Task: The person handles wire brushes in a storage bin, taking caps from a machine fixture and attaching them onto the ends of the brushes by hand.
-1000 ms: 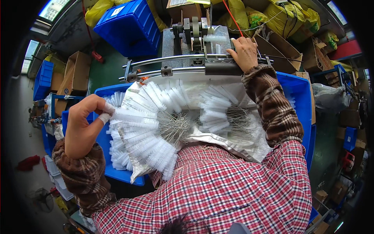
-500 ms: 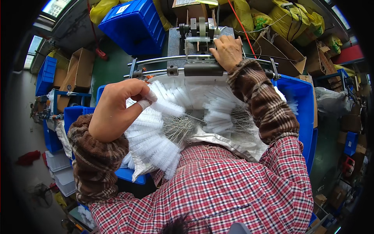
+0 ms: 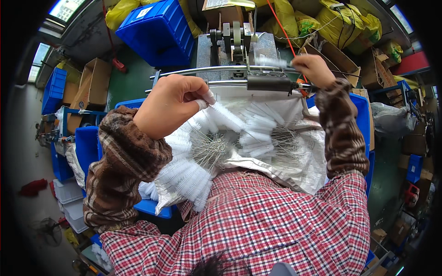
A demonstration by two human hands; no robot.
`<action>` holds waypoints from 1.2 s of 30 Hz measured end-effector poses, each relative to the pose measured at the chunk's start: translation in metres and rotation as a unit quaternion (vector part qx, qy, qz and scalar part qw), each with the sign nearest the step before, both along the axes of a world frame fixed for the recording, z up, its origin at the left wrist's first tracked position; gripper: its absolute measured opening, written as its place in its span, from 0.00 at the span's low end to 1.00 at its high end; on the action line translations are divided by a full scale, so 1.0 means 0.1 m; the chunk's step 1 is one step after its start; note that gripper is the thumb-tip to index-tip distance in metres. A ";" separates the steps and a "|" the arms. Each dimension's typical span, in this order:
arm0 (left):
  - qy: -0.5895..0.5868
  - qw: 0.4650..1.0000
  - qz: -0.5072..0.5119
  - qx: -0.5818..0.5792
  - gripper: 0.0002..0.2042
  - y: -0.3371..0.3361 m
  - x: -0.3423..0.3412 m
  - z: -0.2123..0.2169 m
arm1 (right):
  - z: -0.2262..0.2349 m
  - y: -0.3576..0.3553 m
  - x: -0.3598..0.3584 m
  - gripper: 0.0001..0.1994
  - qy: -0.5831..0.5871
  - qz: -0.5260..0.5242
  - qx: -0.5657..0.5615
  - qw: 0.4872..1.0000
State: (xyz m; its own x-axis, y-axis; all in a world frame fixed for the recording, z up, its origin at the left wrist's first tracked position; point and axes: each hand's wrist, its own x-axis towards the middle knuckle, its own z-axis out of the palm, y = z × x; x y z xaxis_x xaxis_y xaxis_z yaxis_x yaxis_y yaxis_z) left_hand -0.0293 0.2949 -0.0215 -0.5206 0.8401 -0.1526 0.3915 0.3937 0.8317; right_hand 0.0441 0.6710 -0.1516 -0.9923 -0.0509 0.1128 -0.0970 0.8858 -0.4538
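My left hand, its thumb and finger wrapped in white tape, pinches the tip of a white tube brush that slants down to the right over the lap. My right hand is closed beyond the right end of the rails, at the end of a second white brush, which is blurred and lies level. Between the hands stands a small metal machine with rollers, and a black cylindrical grip on its front rail. White brushes with looped wire handles fan out over the lap.
More brushes lie on a white woven sack. A blue crate stands under the sack, and another blue bin sits at the far left. Yellow sacks and cardboard boxes stand around. A red hose hangs behind the machine.
My right hand has moved right, off the machine, and closed; the brush by the rollers and the black grip have shifted right. My left hand has moved right and up with its brush.
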 end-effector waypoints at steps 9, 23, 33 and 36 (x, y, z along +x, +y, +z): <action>0.001 0.994 0.078 0.078 0.11 0.19 0.05 -0.21 | 0.33 -1.43 -0.02 0.09 0.126 0.154 -0.219 0.955; 0.238 0.952 0.079 -0.177 0.08 -0.97 0.26 -0.11 | -0.53 -0.80 -0.96 0.11 0.180 -0.027 0.224 0.957; 0.211 0.945 0.063 -0.241 0.10 -1.09 0.31 0.00 | -0.60 -0.70 -1.03 0.14 0.211 0.028 0.164 0.963; 0.176 0.952 0.068 -0.241 0.09 -1.09 0.31 -0.06 | -0.56 -0.63 -0.96 0.17 0.168 0.025 0.138 0.976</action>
